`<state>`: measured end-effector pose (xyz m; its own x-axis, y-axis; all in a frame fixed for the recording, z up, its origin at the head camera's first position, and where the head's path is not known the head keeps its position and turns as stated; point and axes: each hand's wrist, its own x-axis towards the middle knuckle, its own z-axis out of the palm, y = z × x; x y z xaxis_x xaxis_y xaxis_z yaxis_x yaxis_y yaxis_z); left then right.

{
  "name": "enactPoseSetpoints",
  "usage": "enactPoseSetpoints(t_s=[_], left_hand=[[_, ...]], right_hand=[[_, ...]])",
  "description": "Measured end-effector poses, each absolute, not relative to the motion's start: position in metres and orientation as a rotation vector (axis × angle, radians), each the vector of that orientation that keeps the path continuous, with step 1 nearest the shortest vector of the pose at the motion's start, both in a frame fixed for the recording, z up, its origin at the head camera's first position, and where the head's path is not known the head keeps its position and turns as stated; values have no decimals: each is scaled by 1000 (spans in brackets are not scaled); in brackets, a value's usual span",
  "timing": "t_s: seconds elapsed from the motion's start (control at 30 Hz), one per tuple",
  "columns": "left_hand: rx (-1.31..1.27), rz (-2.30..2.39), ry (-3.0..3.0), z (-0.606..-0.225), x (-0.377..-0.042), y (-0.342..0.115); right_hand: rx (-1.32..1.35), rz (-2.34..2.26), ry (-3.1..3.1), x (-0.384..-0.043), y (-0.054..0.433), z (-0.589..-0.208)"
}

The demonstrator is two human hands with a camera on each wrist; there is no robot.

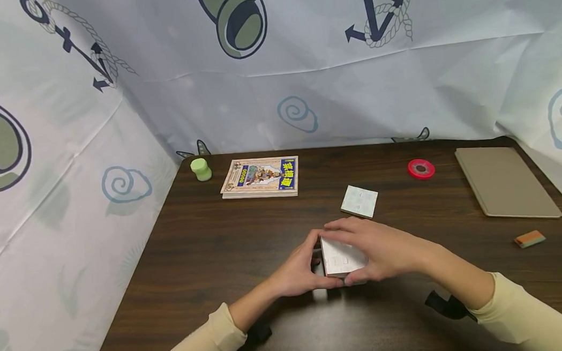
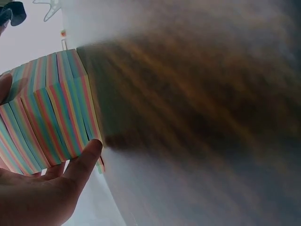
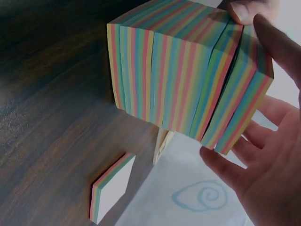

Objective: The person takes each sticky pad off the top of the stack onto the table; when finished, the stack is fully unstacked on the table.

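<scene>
Standing on the dark table (image 1: 208,244), between two hands, is a block-like stack (image 1: 344,257) of square paper pads, white on top and striped pink, yellow, green and blue down its sides. The layers lie flat; the long axis is judged to run upright. Seams between pads are visible, and some edges are not flush.

The left hand (image 1: 294,271) grips the stack from its left side, the right hand (image 1: 384,247) from its right, each with thumb to the near face and fingers toward the far edge. The thumb tips almost meet.

Governing relation, as judged: a loose pad (image 1: 359,201) lies flat just beyond the right hand's fingers, past the stack and slightly to its right, apart from it. The right hand is nearer, but occupied.

Further out, a comic-style book (image 1: 262,177) and a green object (image 1: 200,169) lie far left; a red disc (image 1: 421,169), a beige board (image 1: 508,183) and an orange-and-green block (image 1: 529,238) lie to the right. A printed sheet (image 1: 185,111) backs the table.
</scene>
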<state>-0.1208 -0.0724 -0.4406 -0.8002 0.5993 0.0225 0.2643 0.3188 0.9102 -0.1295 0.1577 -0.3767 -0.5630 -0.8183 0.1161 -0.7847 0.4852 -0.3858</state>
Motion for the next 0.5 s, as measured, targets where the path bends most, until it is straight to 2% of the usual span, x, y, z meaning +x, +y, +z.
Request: enactPoseSetpoints(t_s=[0.5], left_hand=[[790,1500,2229,-442,-122,-72]], right_hand=[[-1464,-595,2680,-130,157,-371]])
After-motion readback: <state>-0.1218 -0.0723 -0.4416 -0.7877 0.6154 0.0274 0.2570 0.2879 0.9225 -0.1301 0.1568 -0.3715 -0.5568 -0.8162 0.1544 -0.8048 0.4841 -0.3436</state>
